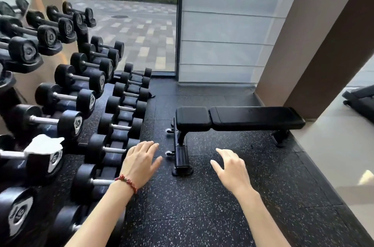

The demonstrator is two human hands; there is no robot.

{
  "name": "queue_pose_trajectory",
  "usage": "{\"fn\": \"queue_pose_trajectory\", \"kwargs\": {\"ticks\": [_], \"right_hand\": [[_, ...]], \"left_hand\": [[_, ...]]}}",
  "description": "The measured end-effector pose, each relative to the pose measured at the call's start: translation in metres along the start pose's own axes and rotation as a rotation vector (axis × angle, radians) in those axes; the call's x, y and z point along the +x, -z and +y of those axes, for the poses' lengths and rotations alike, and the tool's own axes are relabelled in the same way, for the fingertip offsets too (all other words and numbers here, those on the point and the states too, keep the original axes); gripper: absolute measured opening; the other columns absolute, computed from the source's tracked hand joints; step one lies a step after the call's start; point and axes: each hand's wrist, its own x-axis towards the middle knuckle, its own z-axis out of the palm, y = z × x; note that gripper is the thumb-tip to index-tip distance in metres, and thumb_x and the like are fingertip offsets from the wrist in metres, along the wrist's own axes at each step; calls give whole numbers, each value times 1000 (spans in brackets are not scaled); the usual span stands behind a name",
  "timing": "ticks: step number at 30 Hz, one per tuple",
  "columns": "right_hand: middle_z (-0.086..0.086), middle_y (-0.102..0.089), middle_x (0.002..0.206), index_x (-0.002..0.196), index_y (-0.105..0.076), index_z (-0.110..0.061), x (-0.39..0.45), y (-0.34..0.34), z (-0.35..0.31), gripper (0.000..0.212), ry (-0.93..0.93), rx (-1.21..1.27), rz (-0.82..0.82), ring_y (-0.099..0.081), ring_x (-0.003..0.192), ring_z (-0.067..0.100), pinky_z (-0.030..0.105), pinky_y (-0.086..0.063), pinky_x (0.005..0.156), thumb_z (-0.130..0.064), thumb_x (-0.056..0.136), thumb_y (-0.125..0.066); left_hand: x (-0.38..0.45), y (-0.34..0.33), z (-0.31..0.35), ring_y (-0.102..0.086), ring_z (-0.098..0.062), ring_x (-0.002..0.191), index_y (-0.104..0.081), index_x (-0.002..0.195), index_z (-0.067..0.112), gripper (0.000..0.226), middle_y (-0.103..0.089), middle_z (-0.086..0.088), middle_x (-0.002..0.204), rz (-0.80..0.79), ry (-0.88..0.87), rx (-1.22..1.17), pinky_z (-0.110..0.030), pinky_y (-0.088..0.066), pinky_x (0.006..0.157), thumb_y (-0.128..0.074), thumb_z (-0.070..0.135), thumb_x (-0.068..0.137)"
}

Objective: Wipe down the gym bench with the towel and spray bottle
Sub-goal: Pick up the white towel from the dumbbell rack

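Hands first: we hold the left hand (141,160) and right hand (230,168) out flat and empty. Ahead stands the gym bench (238,118) — unwiped. Next we judge — fetch the white towel (43,144) on the dumbbell rack (81,93); no spray bottle shows.

The black rubber floor (202,206), flecked with white, carries a flat black gym bench (238,118) at about twelve o'clock, its padded top bare. At nine o'clock a tiered rack (113,141) stands on the same floor, loaded with rows of black dumbbells (119,108).
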Motion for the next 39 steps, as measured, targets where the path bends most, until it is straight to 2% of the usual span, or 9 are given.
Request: {"fn": "queue_pose_trajectory", "kwargs": {"ticks": [10,16,22,25,31,35,39], "right_hand": [[-2,-46,137,137,-41,-19,134,-32,-19,47,114,16,-81,-39,128,14,30,-27,106,-38,95,-46],[-4,-46,136,137,-41,-19,234,-66,-47,48,325,31,-207,-39,127,13,29,-28,105,-39,94,-46],[-4,-48,133,137,-40,-19,295,-102,-98,48,606,18,-345,-42,124,14,27,-30,102,-40,94,-46],[-1,-49,133,135,-43,-18,307,-119,-132,47,730,24,-419,-44,123,17,29,-32,101,-40,94,-47],[1,-51,130,132,-47,-16,303,-151,-202,44,954,89,-507,-46,121,19,31,-35,98,-37,93,-50],[4,-54,126,130,-49,-13,290,-178,-244,45,1032,124,-581,-48,119,23,32,-36,96,-35,91,-54],[5,-54,127,133,-47,-14,280,-204,-286,46,1060,121,-638,-48,117,23,30,-33,97,-36,93,-52]], "left_hand": [[75,-41,-55,-66,-28,93,-68,102,7,51,-69,-9,101,-28,146,-6,-41,-55,75,-38,43,82],[106,-63,-85,-68,-25,84,-71,96,9,49,-70,-7,94,-38,357,20,-34,-56,68,-39,42,79],[106,-65,-108,-68,-23,86,-72,96,10,49,-70,-7,94,-10,628,64,-35,-56,70,-39,43,80],[85,-63,-118,-67,-25,89,-72,98,9,55,-70,-8,98,-22,783,74,-38,-57,73,-35,49,86],[43,-42,-133,-67,-23,84,-73,93,11,48,-70,-5,93,25,1031,132,-31,-54,69,-40,41,76],[14,-33,-152,-67,-25,89,-72,96,10,49,-70,-7,96,5,1188,112,-37,-55,70,-40,42,77],[-8,-29,-185,-67,-27,92,-71,100,9,51,-69,-9,99,-11,1269,100,-42,-54,75,-38,42,79]]}}
